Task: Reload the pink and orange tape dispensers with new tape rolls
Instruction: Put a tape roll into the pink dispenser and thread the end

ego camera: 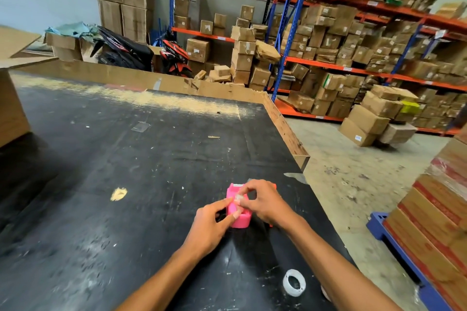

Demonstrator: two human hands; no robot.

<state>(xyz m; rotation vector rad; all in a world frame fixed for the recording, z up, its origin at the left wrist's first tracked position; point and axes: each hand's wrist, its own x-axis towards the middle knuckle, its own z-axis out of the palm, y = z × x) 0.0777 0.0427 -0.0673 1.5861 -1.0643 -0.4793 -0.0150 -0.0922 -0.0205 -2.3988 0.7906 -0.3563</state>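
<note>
Head cam, looking down at a scuffed black table (126,171): both hands working on the pink tape dispenser (238,219), sitting on the tabletop near the right edge, close in. Left hand (209,225) curling around the dispenser's left side, thumb and forefinger pinching at it. Right hand (265,203) coming over the top from the right, fingertips pressed together on what looks like a bit of clear tape at the dispenser's upper part, though too blurry for certainty. Just peeking out behind the right hand, slivers of the orange tape dispenser (274,186), mostly hidden. Lying flat nearer the camera, between the forearms and apart from the dispensers, a whitish tape roll (294,282). Bordering the far and right table edges, a low cardboard rim (285,129). Filling the background, shelving racks (353,63) stacked with cardboard boxes, plus a motorbike (174,58) parked by the wall.
</note>
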